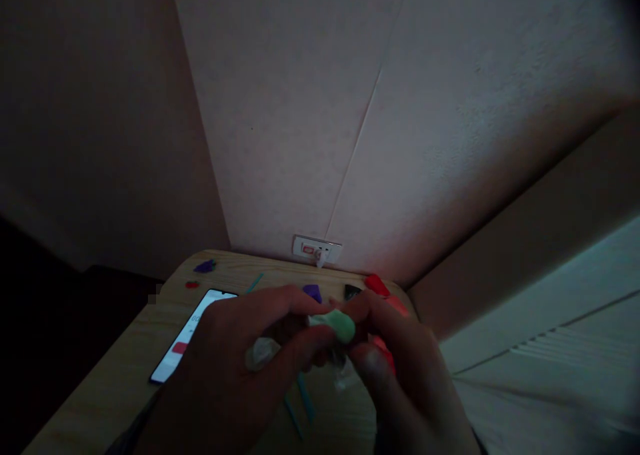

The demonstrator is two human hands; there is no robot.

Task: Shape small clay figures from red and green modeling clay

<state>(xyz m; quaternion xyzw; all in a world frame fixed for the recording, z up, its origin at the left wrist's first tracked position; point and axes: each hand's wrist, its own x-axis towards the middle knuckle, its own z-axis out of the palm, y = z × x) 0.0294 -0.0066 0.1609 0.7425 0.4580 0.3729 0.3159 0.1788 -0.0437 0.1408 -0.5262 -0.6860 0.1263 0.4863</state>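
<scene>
A lump of pale green modelling clay [340,324], partly in a whitish wrapper, is held up over the small table. My left hand [250,348] pinches it between thumb and fingers from the left. From the right, my right hand [400,362] closes its fingertips on the other end. A bunched piece of translucent plastic [262,352] sticks out at my left palm. Below the clay hangs some clear film [345,375]; I cannot tell what it is attached to. My hands hide the middle of the tabletop.
The wooden table [125,362] carries a lit phone [170,362], a purple clay piece [204,266], a small red one [192,284], blue sticks [306,399], a purple packet [313,292], a black packet [352,291] and red packets [376,284]. Behind is a wall socket [316,249] with a plug.
</scene>
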